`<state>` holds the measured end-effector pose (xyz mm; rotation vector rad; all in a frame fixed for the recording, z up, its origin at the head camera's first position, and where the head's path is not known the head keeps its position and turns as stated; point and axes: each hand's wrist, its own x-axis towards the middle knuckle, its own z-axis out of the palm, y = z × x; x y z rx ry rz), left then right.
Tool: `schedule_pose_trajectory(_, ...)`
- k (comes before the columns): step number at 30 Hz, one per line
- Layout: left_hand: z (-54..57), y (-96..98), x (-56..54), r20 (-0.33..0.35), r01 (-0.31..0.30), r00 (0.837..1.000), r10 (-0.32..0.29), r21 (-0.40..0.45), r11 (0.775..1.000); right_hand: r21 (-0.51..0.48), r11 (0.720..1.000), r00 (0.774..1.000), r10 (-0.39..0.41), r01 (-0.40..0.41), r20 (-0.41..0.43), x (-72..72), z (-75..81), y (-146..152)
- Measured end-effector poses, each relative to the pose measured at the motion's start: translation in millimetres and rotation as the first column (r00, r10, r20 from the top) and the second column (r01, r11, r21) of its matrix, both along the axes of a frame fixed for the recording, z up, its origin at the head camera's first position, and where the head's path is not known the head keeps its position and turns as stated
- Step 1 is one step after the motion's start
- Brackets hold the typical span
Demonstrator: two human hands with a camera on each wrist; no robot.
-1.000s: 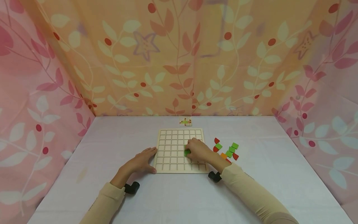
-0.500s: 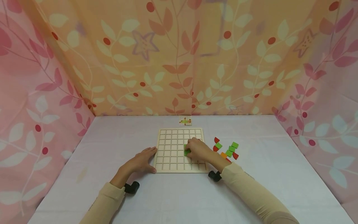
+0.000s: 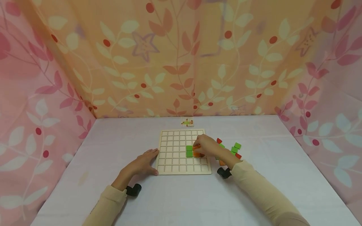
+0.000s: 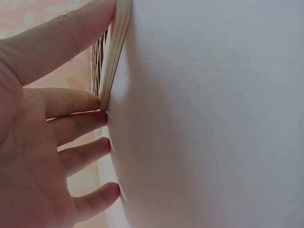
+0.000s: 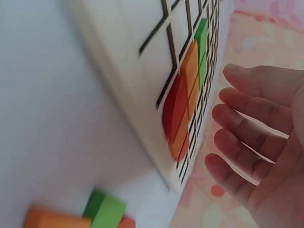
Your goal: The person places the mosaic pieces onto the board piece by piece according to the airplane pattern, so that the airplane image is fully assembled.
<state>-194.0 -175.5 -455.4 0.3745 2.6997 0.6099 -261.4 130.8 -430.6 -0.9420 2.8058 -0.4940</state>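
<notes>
A wooden board (image 3: pixel 172 154) with a square grid lies on the table. My left hand (image 3: pixel 145 161) steadies its left edge, fingers extended, with the thumb (image 4: pixel 71 40) along the board's side in the left wrist view. Over the board's right part hovers my right hand (image 3: pixel 208 146), its fingers loosely bent and holding nothing. Two green square tiles (image 3: pixel 189 153) sit in the grid, and beside them are orange tiles (image 3: pixel 196 154), partly hidden by that hand. The right wrist view also shows red pieces (image 5: pixel 175 104) set against the orange ones, with the fingers apart from them.
Loose green tiles (image 3: pixel 237 146), red pieces (image 3: pixel 238 156) and an orange tile (image 3: pixel 222 163) lie right of the board, some behind the right forearm. A small pattern card (image 3: pixel 187 121) lies beyond the board. Floral curtains (image 3: pixel 181 62) enclose the table.
My right hand has let go of the green tiles and moved up and to the right, uncovering them and the orange tiles. The left hand stays at the board's edge.
</notes>
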Motion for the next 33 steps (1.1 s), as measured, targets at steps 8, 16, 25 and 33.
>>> schedule_pose_trajectory(8,-0.7,0.3,-0.6,0.002,0.003,1.0,-0.003,0.001,1.0,-0.017,0.992,0.99,-0.12,0.122,0.072,-7.9,11.8,33)
schedule_pose_trajectory(16,2.3,-0.3,-0.2,-0.009,-0.001,1.0,0.001,0.023,1.0,-0.046,0.977,0.975,-0.202,0.206,0.091,-12.7,12.9,71)
schedule_pose_trajectory(25,-0.6,-2.5,-2.0,-0.006,0.007,1.0,-0.007,0.016,1.0,-0.038,0.973,0.971,-0.223,0.227,0.089,-13.1,4.2,106)
schedule_pose_trajectory(33,1.2,-3.1,0.6,-0.008,0.016,1.0,-0.016,0.03,0.999,0.003,0.967,0.964,-0.254,0.255,0.083,-10.7,-1.4,133)
